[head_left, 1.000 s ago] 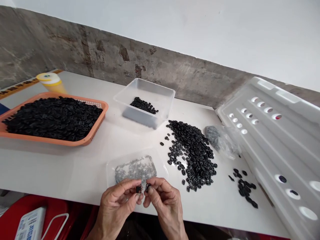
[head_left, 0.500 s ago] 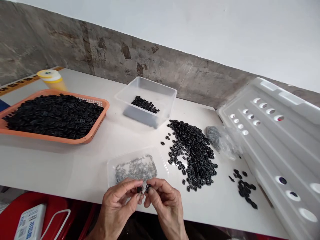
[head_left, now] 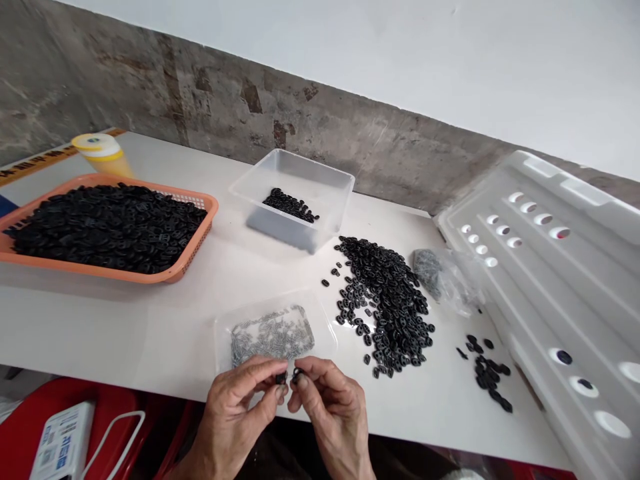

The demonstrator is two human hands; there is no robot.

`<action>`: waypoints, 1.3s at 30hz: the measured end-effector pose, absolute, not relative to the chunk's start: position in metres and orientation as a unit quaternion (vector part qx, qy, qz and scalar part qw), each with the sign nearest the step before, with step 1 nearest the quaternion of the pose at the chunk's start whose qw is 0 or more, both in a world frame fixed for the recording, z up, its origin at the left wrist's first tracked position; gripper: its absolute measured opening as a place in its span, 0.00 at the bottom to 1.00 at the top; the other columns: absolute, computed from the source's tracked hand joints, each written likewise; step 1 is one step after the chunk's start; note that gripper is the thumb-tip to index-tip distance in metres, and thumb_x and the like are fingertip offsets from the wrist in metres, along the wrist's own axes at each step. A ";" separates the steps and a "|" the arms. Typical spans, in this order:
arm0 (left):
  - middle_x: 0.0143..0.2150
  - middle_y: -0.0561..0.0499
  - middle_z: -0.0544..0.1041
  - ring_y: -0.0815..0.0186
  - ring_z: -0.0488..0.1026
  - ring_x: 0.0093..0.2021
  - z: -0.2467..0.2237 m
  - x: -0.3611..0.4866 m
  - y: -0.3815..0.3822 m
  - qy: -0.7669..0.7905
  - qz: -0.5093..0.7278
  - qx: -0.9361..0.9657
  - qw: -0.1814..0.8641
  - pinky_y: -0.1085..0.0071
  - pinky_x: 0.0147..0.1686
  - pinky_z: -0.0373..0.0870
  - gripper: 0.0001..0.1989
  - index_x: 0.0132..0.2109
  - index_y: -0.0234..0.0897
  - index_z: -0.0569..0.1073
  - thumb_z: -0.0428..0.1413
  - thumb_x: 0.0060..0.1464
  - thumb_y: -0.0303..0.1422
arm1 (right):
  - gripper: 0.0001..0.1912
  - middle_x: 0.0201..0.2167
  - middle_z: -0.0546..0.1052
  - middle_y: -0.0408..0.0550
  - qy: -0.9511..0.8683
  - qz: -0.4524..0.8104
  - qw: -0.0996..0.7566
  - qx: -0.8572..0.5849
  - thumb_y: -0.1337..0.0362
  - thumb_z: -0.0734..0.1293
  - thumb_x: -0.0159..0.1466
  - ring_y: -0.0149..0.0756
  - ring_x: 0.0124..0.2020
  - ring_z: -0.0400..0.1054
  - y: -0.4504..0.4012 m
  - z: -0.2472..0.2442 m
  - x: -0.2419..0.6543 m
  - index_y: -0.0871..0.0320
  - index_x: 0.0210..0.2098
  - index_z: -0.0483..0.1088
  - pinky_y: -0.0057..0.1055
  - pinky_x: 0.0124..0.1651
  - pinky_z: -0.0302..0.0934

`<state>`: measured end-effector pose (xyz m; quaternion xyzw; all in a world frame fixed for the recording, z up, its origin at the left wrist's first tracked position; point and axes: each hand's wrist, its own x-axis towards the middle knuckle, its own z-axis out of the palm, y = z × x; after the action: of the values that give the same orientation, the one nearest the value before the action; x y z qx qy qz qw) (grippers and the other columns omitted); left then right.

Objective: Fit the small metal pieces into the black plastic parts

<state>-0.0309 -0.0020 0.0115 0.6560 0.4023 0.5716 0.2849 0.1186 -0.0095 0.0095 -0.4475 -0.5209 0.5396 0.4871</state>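
Just above the table's front edge, my left hand pinches a small black plastic piece between thumb and fingertips. My right hand grips another small black piece with an opening in it. The two pieces almost meet, and a thin metallic bit seems to lie between them, too small to make out. Right behind my fingers is a shallow clear tray holding many tiny metal springs or pins. A heap of black oval two-hole pieces spreads on the table to the right of my hands.
An orange basket full of black pieces stands left, a yellow-lidded cup behind it. A clear bin holds some black pieces. Right are a plastic bag, scattered black parts and a leaning white perforated panel.
My hands stay nearly in place, still holding the two black pieces close together. The whole view has shifted very slightly; nothing on the table has moved.
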 end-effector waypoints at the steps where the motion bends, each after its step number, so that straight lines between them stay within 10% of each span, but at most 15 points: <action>1: 0.33 0.57 0.79 0.78 0.77 0.30 0.012 -0.031 -0.002 0.400 0.571 0.658 0.284 0.90 0.34 0.74 0.20 0.44 0.40 0.76 0.57 0.47 0.14 | 0.13 0.26 0.70 0.46 -0.523 0.537 0.487 -0.449 0.59 0.65 0.65 0.20 0.26 0.67 -0.009 0.009 0.118 0.64 0.42 0.70 0.14 0.31 0.63; 39: 0.31 0.50 0.80 0.73 0.77 0.27 -0.012 -0.034 0.001 0.494 0.540 0.455 0.507 0.84 0.32 0.76 0.13 0.42 0.37 0.80 0.63 0.49 0.35 | 0.20 0.24 0.71 0.45 -0.414 0.604 0.527 -0.430 0.54 0.68 0.62 0.21 0.24 0.67 -0.006 -0.007 0.123 0.67 0.41 0.67 0.17 0.34 0.62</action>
<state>-0.0338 0.0008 -0.0122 0.4552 0.4945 0.5399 0.5067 0.1226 -0.0060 -0.0068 -0.4298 -0.4145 0.6043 0.5275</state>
